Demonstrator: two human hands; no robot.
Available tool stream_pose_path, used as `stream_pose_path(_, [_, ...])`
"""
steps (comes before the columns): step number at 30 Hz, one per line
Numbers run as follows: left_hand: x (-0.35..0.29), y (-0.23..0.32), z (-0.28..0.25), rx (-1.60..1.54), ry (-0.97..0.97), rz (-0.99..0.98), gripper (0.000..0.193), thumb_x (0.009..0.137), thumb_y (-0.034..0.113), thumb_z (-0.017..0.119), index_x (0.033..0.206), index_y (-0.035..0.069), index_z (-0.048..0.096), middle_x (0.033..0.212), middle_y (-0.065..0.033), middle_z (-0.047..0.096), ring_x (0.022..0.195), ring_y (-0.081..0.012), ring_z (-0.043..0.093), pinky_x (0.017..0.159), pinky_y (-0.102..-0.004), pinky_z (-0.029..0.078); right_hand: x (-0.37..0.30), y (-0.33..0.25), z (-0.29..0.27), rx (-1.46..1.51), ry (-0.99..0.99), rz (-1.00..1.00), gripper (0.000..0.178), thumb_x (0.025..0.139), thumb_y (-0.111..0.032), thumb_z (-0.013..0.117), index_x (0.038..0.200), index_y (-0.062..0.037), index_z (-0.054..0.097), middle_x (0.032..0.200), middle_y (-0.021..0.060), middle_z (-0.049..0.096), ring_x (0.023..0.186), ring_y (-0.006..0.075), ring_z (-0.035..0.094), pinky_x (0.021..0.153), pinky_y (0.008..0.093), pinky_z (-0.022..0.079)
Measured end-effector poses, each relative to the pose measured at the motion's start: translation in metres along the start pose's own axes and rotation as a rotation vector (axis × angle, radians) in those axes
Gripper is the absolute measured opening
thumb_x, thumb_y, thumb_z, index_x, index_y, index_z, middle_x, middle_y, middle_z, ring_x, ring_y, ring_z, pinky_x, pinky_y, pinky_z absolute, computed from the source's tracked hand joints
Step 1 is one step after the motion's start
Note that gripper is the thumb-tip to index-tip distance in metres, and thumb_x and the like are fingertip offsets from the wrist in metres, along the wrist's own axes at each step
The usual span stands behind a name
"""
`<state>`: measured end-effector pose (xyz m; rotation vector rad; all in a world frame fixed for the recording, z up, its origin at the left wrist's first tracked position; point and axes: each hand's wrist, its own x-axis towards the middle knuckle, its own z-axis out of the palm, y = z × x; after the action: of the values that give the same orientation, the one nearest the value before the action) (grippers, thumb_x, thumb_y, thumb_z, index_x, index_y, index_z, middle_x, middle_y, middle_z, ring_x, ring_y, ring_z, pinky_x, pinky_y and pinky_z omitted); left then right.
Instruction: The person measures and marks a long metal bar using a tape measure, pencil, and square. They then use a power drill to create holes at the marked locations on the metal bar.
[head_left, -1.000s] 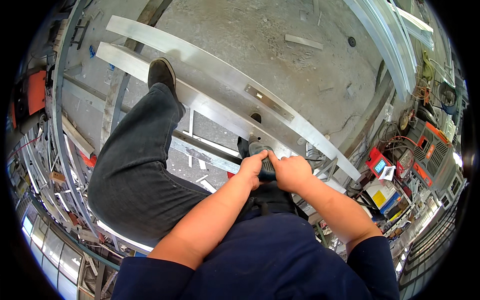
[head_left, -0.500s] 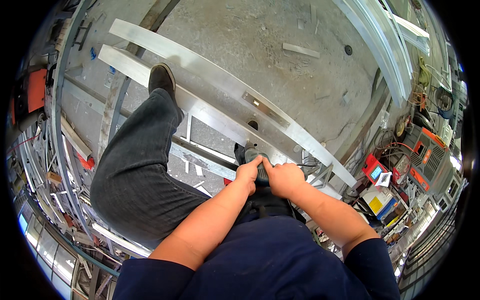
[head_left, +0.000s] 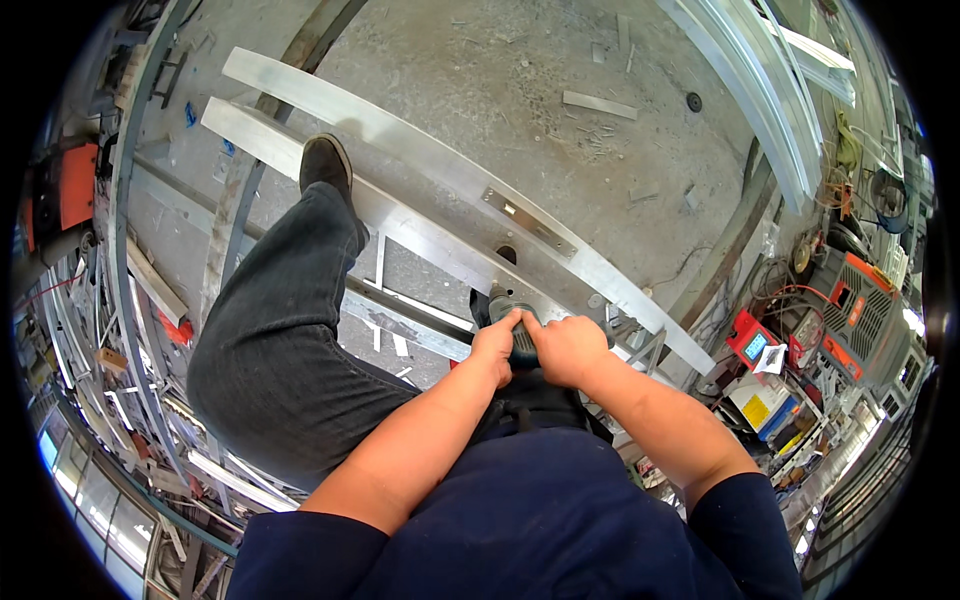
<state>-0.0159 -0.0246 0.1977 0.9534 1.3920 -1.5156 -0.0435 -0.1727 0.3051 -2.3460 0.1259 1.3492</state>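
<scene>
My left hand [head_left: 493, 350] and my right hand [head_left: 568, 347] are closed round a dark power drill [head_left: 521, 342], their thumbs nearly meeting on its top. The drill's front end points away from me at a silver metal bar [head_left: 440, 255]. Its tip is hidden, so contact with the bar cannot be made out. A small dark hole shows in the bar just beyond the drill. My left shoe [head_left: 326, 165] rests on the same bar, towards its far left end. A second silver bar [head_left: 400, 150] with a slotted metal plate [head_left: 530, 222] lies roughly parallel, farther away.
Wooden and metal supports [head_left: 232, 190] run beneath the bars. Long metal profiles [head_left: 745, 80] lie at far right. An orange-and-grey machine [head_left: 855, 305], a red device with a screen [head_left: 750, 338] and cables crowd the right side. Stacked metal lengths [head_left: 130, 370] fill the left. Offcuts [head_left: 600, 104] lie on the floor.
The view has shifted slightly. Both hands keep their hold on the drill at nearly the same place, and my shoe stays on the bar.
</scene>
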Motion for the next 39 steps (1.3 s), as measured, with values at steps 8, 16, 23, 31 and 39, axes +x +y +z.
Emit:
stream_pose_path(8, [-0.02, 0.004, 0.006, 0.055, 0.02, 0.005, 0.037, 0.101, 0.043, 0.066, 0.12, 0.012, 0.062, 0.109, -0.0094, 0.07, 0.098, -0.0299, 0.071, 0.089, -0.0576, 0.058, 0.001, -0.001, -0.008, 0.008, -0.054, -0.002, 0.075, 0.081, -0.016, 0.066, 0.152, -0.0043, 0.044, 0.091, 0.0157, 0.077, 0.082, 0.033, 0.075, 0.073, 0.0431, 0.058])
stream_pose_path(16, [-0.025, 0.014, 0.008, 0.009, -0.026, -0.029, 0.032, 0.101, 0.041, 0.066, 0.118, 0.014, 0.064, 0.106, -0.0074, 0.071, 0.095, -0.0289, 0.072, 0.088, -0.0551, 0.06, 0.003, -0.004, -0.013, -0.005, -0.056, -0.002, 0.071, 0.084, -0.019, 0.069, 0.149, -0.0007, 0.047, 0.089, 0.0129, 0.077, 0.083, 0.031, 0.076, 0.073, 0.0427, 0.058])
stream_pose_path(23, [-0.026, 0.017, 0.004, 0.025, -0.059, -0.044, 0.033, 0.102, 0.042, 0.065, 0.118, 0.014, 0.064, 0.106, -0.0078, 0.072, 0.095, -0.0281, 0.072, 0.089, -0.054, 0.06, 0.003, -0.01, -0.021, -0.002, -0.079, 0.001, 0.07, 0.085, -0.019, 0.069, 0.149, -0.0013, 0.048, 0.092, 0.0115, 0.078, 0.084, 0.03, 0.076, 0.074, 0.0416, 0.058])
stream_pose_path(31, [-0.026, 0.015, 0.002, 0.025, -0.07, -0.038, 0.035, 0.101, 0.045, 0.065, 0.119, 0.015, 0.064, 0.108, -0.0071, 0.071, 0.096, -0.0287, 0.071, 0.087, -0.0534, 0.059, 0.006, -0.011, -0.02, -0.03, -0.091, -0.003, 0.071, 0.083, -0.016, 0.068, 0.149, -0.0025, 0.047, 0.092, 0.0128, 0.078, 0.083, 0.0306, 0.076, 0.073, 0.0417, 0.059])
stream_pose_path(39, [-0.02, 0.015, 0.002, 0.021, -0.07, -0.039, 0.034, 0.101, 0.047, 0.064, 0.118, 0.017, 0.064, 0.105, -0.0062, 0.071, 0.092, -0.0269, 0.071, 0.081, -0.0513, 0.058, 0.013, -0.009, -0.022, -0.082, -0.11, -0.009, 0.08, 0.078, -0.018, 0.072, 0.153, -0.0062, 0.045, 0.091, 0.0124, 0.077, 0.083, 0.0302, 0.076, 0.072, 0.0418, 0.059])
